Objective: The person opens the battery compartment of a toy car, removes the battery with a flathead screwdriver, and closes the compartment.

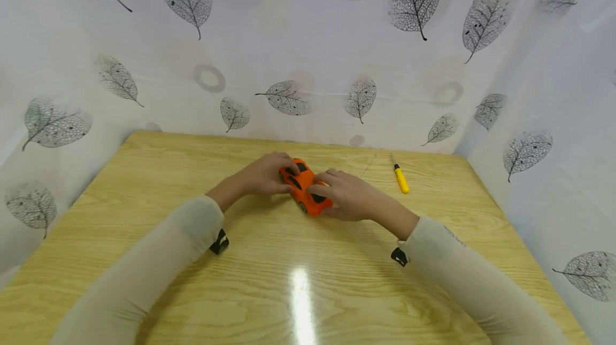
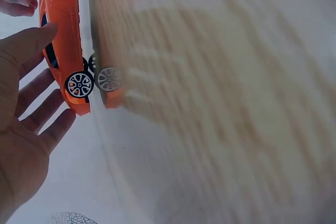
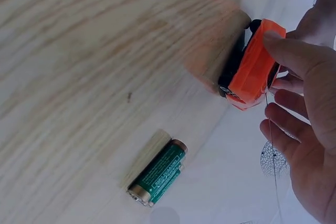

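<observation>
An orange toy car (image 1: 303,187) with black windows sits on its wheels on the wooden table, slanted between both hands. My left hand (image 1: 269,175) holds its far end; in the left wrist view the thumb lies on the side of the toy car (image 2: 63,35), with the fingers beyond it. My right hand (image 1: 348,195) holds the near end, and in the right wrist view its thumb presses on the end of the orange body (image 3: 254,66). Fingers cover part of the roof.
A screwdriver with a yellow handle (image 1: 401,179) lies at the back right. Beside it is a thin wire (image 1: 369,165). Green batteries (image 3: 160,169) lie on the table in the right wrist view; the right hand hides them from the head view. A leaf-patterned curtain (image 1: 308,51) surrounds the table.
</observation>
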Motion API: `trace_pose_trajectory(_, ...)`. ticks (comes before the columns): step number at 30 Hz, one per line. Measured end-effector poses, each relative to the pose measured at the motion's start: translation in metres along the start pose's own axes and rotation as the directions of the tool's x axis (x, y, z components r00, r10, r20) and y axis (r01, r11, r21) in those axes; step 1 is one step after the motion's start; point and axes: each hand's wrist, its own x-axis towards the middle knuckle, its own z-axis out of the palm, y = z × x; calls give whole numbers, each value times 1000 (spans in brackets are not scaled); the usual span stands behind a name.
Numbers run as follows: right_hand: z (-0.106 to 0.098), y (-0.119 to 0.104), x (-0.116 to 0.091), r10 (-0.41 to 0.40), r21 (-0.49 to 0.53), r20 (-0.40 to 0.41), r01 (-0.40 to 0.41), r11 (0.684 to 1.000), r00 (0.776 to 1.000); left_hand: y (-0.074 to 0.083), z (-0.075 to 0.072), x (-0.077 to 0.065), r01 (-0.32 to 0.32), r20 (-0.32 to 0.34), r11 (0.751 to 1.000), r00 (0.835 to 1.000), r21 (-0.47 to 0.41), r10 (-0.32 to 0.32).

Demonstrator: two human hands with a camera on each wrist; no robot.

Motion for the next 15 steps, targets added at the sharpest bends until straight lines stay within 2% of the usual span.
trace_pose_trajectory(6,8,1,-1,19,31,52,-21,999,998,1,0,2,6,15,1000,1000,18,-6)
trace_pose_trajectory(15,9,-14,-1,-7,-38,21,8,999,1000,-5,-3,5,-33,38,998,999,-57,36)
